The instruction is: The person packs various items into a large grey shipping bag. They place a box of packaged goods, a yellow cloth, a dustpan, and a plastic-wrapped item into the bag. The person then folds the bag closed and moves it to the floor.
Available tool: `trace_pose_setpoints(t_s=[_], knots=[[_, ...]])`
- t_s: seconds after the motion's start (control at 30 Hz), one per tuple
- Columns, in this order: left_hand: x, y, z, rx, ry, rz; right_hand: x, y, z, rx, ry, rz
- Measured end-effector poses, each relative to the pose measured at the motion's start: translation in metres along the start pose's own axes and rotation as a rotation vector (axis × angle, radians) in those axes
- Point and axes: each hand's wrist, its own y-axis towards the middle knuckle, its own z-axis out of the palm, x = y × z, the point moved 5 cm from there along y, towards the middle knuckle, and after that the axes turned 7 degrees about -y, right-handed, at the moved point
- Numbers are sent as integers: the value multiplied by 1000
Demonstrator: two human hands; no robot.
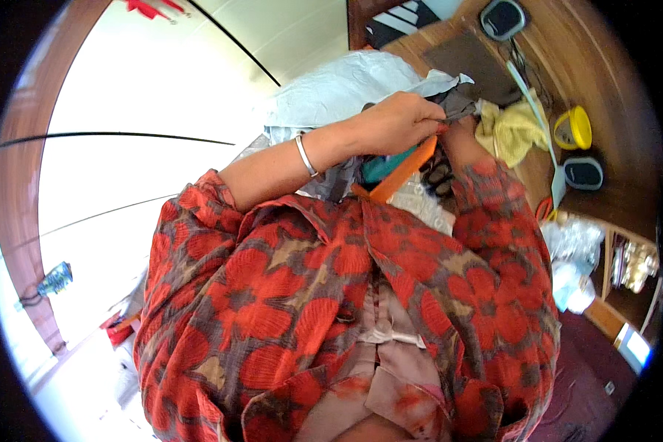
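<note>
My left hand (pixel 406 121), a silver bangle on its wrist, reaches across the picture with its fingers closed on a piece of dark grey fabric or sheet (pixel 457 104). Close by, my right hand (pixel 461 132) meets the same grey material; its fingers are mostly hidden, so their grip is unclear. Behind both hands bulges a crumpled pale-blue plastic bag (pixel 342 83). Under them an orange strip (pixel 406 170) slants beside a teal item (pixel 385 164). Black looped pieces (pixel 436 175) and clear plastic packaging (pixel 420 203) lie below my right wrist.
On the wooden desk (pixel 591 72) are a yellow cloth (pixel 514 132), a yellow-lidded tub (pixel 573 128) and two small dark speakers, one nearer (pixel 583 173) and one farther (pixel 503 20). Red-handled scissors (pixel 544 209) lie near the desk's edge. Plastic bags (pixel 574 243) sit by an open shelf (pixel 632 265).
</note>
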Motion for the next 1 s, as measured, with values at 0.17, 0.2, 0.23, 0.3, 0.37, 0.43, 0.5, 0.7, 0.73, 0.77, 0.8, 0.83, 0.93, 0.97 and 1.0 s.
trace_pose_setpoints(t_s=[0.17,0.2,0.23,0.3,0.37,0.43,0.5,0.7,0.73,0.77,0.8,0.83,0.93,0.97,1.0], knots=[[-2,-16,-9,-35,-71,-93,7,-1,0,-9,35,50],[9,-18,-22,-104,-150,-117,6,-2,1,7,68,60],[12,-25,-36,-177,-291,-281,3,1,7,36,136,62],[14,-32,-55,-318,-519,-251,-8,0,24,150,418,89],[27,-45,-71,-374,-594,-287,-23,-12,46,288,863,182],[29,-55,-78,-412,-740,-297,-24,-35,49,303,1187,352],[31,-57,-76,-402,-827,-297,-18,-52,35,198,1234,436],[34,-47,-57,-338,-473,-222,-39,-61,62,15,1009,514],[37,-48,-57,-261,-107,-147,-44,-61,66,40,1006,519],[43,-51,-53,-226,-54,-193,-47,-63,71,65,1003,523],[49,-56,-51,-195,-2,-244,-49,-68,70,41,997,554],[53,-61,-50,-163,50,-295,-51,-74,69,18,991,585],[59,-75,-47,-160,68,-276,-40,-85,43,33,1022,666],[62,-80,-43,-163,52,-285,-33,-87,33,59,1042,688],[51,-76,-33,-120,101,-223,-29,-90,27,34,1023,723]])
